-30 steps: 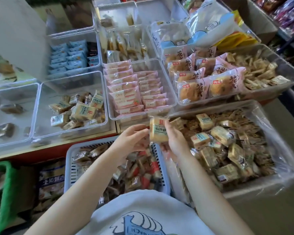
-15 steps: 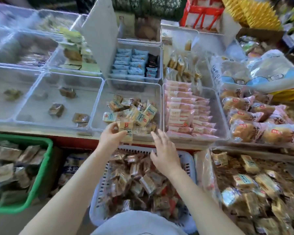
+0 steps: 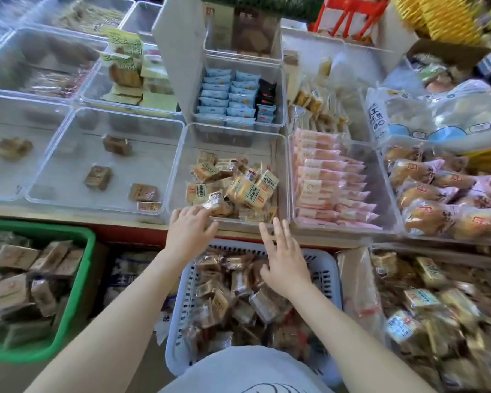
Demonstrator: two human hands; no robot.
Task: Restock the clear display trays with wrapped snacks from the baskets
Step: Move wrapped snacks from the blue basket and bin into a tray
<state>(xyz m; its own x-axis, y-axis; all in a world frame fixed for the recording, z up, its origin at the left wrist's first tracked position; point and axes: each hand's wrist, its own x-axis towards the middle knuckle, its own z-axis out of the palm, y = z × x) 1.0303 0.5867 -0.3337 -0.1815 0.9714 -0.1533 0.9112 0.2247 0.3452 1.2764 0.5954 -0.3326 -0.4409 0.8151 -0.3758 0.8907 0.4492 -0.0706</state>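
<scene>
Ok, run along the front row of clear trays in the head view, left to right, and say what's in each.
Tray with one brown packet → tray with a few scattered brown packets → tray with a pile of yellow wrapped snacks, left hand at its front → tray of pink packets → large wrapped buns.

Just beyond the left hand (image 3: 189,232), tan-wrapped snacks (image 3: 233,188) are showing green lettering and red marks. Below the right hand (image 3: 284,259), a pale lavender basket (image 3: 328,268) is holding brown snacks. Left of the left hand, a basket (image 3: 77,279) is showing bright green. Right of the right hand, pink packets (image 3: 323,177) are lying.
</scene>
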